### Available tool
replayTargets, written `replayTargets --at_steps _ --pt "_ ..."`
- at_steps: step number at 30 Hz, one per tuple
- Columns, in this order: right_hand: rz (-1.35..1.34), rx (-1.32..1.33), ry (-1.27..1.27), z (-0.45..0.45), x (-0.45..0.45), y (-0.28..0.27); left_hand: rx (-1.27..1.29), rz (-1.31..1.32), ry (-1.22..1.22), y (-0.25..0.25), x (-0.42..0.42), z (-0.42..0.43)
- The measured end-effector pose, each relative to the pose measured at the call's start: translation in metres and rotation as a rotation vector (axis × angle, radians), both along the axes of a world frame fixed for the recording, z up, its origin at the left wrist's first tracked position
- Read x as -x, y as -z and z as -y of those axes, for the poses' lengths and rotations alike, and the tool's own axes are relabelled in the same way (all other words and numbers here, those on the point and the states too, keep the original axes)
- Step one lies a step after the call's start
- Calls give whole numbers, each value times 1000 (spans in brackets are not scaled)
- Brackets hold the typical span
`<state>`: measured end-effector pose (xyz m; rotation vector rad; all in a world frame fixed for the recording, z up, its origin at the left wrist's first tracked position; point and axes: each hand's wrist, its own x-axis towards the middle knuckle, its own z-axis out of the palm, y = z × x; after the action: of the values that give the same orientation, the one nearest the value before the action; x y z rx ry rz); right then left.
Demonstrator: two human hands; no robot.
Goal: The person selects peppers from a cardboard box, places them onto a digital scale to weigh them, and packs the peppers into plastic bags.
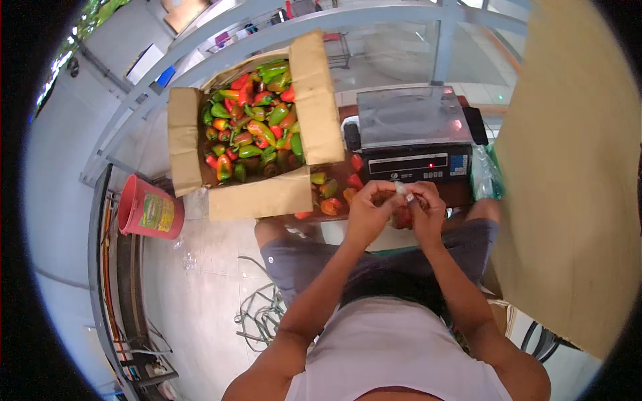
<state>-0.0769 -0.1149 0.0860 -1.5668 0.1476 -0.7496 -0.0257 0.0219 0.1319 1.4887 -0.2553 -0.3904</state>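
Between my two hands, just in front of the scale, is a clear plastic bag of peppers [402, 216], reddish inside. My left hand [369, 212] has its fingers closed on the bag's gathered top. Opposite it, my right hand [426, 210] pinches the same bunched plastic, so both hands nearly meet there. The black digital scale [418, 160] stands right behind, with a flat metal pan [413, 117] on top. Several loose peppers [330, 206] lie on the surface left of my left hand.
An opened cardboard box [257, 194] full of red and green peppers [257, 123] stands to the left. Beyond it is a pink bucket [160, 210]. Green strapping [261, 314] lies tangled on the floor. Tall cardboard [568, 174] blocks the right, near plastic bags [486, 175].
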Motion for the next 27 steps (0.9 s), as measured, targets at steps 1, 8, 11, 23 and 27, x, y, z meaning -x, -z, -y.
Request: replayTargets --at_steps 1,8,11,23,27 --pt "-46 -236 -5 -2 -1 10 -56 282 -40 -1 8 6" --pt "-226 -1010 -49 -14 13 -3 -378 977 -134 -2 17 20" --pt "-136 -1132 -85 -15 12 -7 -400 1074 -192 -9 22 27" --pt "-584 -860 -561 49 49 -64 -92 555 123 -6 24 29" --pt "-462 -301 -370 37 55 -66 -139 725 120 -5 37 25"
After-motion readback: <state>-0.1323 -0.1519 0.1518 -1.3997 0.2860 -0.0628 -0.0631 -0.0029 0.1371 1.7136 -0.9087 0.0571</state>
